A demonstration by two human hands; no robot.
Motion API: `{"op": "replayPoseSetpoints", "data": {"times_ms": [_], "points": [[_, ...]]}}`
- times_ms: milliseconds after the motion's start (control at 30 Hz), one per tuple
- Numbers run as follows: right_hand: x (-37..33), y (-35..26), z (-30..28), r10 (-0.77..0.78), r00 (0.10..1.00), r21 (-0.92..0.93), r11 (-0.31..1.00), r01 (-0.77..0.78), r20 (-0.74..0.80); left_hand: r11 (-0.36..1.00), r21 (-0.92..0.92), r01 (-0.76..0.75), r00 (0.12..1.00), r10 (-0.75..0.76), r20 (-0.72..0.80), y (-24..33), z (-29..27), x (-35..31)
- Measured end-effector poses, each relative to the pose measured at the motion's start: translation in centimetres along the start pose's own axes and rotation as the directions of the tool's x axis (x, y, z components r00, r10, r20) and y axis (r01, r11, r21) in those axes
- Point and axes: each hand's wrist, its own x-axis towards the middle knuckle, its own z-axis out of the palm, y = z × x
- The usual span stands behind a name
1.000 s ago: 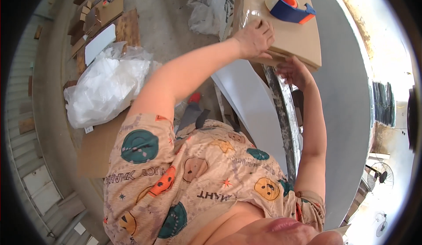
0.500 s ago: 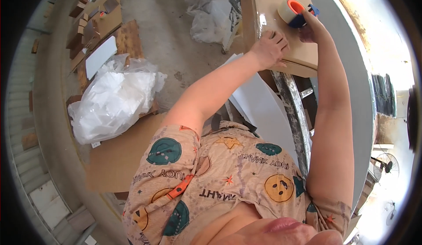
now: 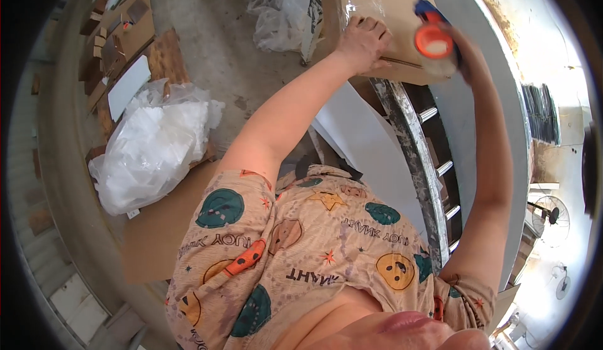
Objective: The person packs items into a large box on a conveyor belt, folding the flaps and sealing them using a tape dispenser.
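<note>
A brown cardboard box (image 3: 386, 11) lies at the top of the view, with a shiny strip of clear tape (image 3: 363, 10) on its left part. My left hand (image 3: 366, 43) rests on the near left corner, its bent fingers gripping the box there. In my right hand (image 3: 470, 58) is a blue tape dispenser with a tape roll on an orange core (image 3: 433, 40), held over the box's near right corner. Motion smears the dispenser and the right fingers. Whether tape runs from it to the box I cannot tell.
The box sits on a conveyor with a worn metal rail (image 3: 402, 121) and rollers, beside a grey surface (image 3: 496, 86). White sheets (image 3: 364, 143) lean near my body. A plastic bag of white foam (image 3: 157, 143) and cardboard (image 3: 160, 224) stand left. Fans (image 3: 549, 215) stand right.
My right hand has swung the tape dispenser toward me and turned it, from above the box's top to its near right corner. My left hand stays at the near left corner.
</note>
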Motion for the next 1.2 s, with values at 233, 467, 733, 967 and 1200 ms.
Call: {"op": "replayPoseSetpoints", "data": {"times_ms": [233, 467, 733, 967, 1200], "points": [[5.4, -5.1, 3.9, -0.105, 0.994, -0.928, 0.365, 0.076, 0.040, 0.992, -0.117, -0.052, 0.998, 0.047, -0.046, -0.1, 0.5, 1.3], [-12.0, 8.0, 9.1, -0.295, 0.940, -0.918, 0.395, -0.042, -0.170, 0.991, -0.124, -0.053, 0.997, 0.058, 0.044, -1.8, -0.8, 1.1], [-2.3, 5.5, 9.5, 0.170, 0.971, -0.877, 0.425, -0.226, -0.169, 0.971, -0.156, -0.179, 0.943, 0.214, 0.254, -2.6, -0.6, 3.7], [1.1, 2.8, 9.4, 0.255, 0.966, -0.887, 0.453, -0.086, 0.037, 0.941, -0.241, -0.238, 0.748, 0.336, 0.572, -4.2, 1.7, 10.2], [-1.9, 11.9, 1.0, 0.190, 0.982, -0.086, 0.978, -0.189, 0.002, 0.921, -0.287, -0.264, 0.817, 0.372, 0.441, -4.7, 2.5, 12.3]]}}
